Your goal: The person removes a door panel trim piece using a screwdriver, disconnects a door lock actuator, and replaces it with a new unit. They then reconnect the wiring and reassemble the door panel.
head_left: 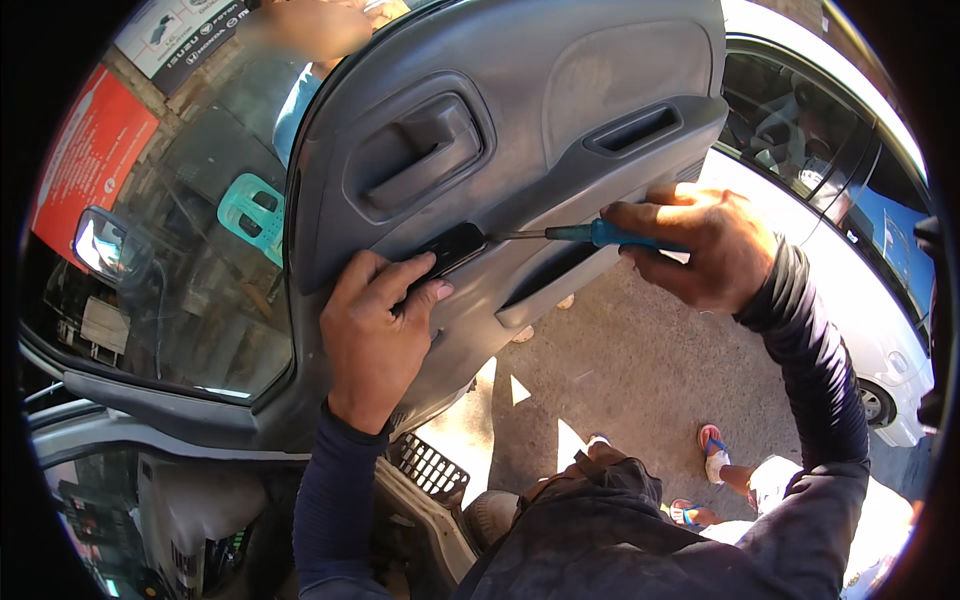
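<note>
My right hand (715, 245) grips a screwdriver by its translucent blue handle (612, 234). The metal shaft (520, 235) points left, and its tip meets the right end of a glossy black oblong piece (452, 250) on the grey car door panel (400, 120). At the other end of that piece, my left hand (378, 325) pinches it between thumb and fingers, against the panel. Whether the piece is loose or still fixed to the door, I cannot tell. Above it sits the recessed inner door handle (430, 155); below it is a door pocket (550, 275).
The door stands open, its window (190, 260) and side mirror (100, 243) at left. A white car (800, 235) is parked at right. One person is beyond the door near a teal plastic chair (252, 215); sandalled feet (713, 450) show on the concrete (620, 350).
</note>
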Available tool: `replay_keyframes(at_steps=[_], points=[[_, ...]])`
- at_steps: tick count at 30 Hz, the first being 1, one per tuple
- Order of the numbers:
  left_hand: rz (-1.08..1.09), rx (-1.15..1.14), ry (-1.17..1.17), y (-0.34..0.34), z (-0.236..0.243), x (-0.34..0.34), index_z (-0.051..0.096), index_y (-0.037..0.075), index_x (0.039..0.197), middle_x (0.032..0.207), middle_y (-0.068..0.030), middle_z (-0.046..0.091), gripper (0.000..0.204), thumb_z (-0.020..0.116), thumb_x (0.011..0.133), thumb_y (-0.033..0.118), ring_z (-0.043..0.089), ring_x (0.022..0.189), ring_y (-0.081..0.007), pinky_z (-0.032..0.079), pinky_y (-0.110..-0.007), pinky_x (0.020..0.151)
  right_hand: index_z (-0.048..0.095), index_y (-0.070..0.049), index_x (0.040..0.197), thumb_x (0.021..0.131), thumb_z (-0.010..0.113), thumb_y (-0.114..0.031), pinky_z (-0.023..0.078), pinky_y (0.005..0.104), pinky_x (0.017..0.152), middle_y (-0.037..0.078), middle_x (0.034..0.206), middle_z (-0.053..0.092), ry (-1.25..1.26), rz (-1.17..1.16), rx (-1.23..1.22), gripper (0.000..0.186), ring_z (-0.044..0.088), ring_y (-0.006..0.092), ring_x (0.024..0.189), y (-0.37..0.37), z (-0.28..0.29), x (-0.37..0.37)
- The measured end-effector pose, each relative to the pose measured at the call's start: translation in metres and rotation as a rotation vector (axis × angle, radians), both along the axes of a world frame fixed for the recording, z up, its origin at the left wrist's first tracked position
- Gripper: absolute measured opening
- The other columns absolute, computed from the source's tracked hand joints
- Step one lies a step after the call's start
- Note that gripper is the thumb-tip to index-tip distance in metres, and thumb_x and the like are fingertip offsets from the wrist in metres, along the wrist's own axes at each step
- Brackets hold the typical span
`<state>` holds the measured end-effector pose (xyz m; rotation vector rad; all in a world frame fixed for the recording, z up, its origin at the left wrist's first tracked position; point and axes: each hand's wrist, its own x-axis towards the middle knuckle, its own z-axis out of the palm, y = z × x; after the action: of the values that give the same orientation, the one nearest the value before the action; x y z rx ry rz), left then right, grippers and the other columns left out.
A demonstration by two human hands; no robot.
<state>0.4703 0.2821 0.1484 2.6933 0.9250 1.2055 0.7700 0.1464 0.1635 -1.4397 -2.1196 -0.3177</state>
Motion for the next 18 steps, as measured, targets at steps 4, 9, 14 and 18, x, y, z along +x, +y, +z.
replay_keyframes(at_steps=[4,9,14,18], points=[[-0.007,-0.024,-0.031,0.001,-0.001,0.002,0.080,0.006,0.100,0.080,-0.0064,0.059,0.029,0.090,0.073,0.007,0.058,0.065,-0.0195,0.047,-0.035,0.060,0.072,-0.007,0.125,0.089,0.076,-0.018,0.058,0.0356,0.070,0.011,0.090,0.070,0.552,-0.039,-0.462,0.038,0.071,0.0307,0.078,0.012,-0.005,0.011],[0.042,0.064,-0.061,0.003,-0.005,0.005,0.081,0.009,0.097,0.078,-0.0048,0.057,0.030,0.092,0.070,0.007,0.056,0.063,-0.0179,0.045,-0.034,0.058,0.069,0.006,0.125,0.089,0.074,-0.008,0.055,0.0340,0.060,0.015,0.087,0.073,-0.015,0.138,0.008,0.038,0.069,0.0202,0.064,0.026,-0.019,0.027],[0.120,0.055,-0.052,0.003,-0.008,0.007,0.081,0.008,0.094,0.075,-0.0036,0.056,0.029,0.093,0.067,0.007,0.056,0.063,-0.0156,0.045,-0.032,0.057,0.071,0.006,0.123,0.089,0.076,-0.012,0.052,0.0329,0.056,0.015,0.081,0.071,0.383,0.249,-0.187,0.039,0.066,0.0194,0.059,0.041,-0.038,0.036],[0.153,0.062,-0.061,0.001,-0.009,0.009,0.081,0.008,0.092,0.075,-0.0026,0.057,0.029,0.094,0.066,0.006,0.056,0.064,-0.0145,0.045,-0.031,0.057,0.071,0.006,0.121,0.091,0.075,-0.014,0.050,0.0318,0.053,0.013,0.076,0.070,0.162,0.267,-0.025,0.036,0.065,0.0185,0.056,0.045,-0.041,0.039]])
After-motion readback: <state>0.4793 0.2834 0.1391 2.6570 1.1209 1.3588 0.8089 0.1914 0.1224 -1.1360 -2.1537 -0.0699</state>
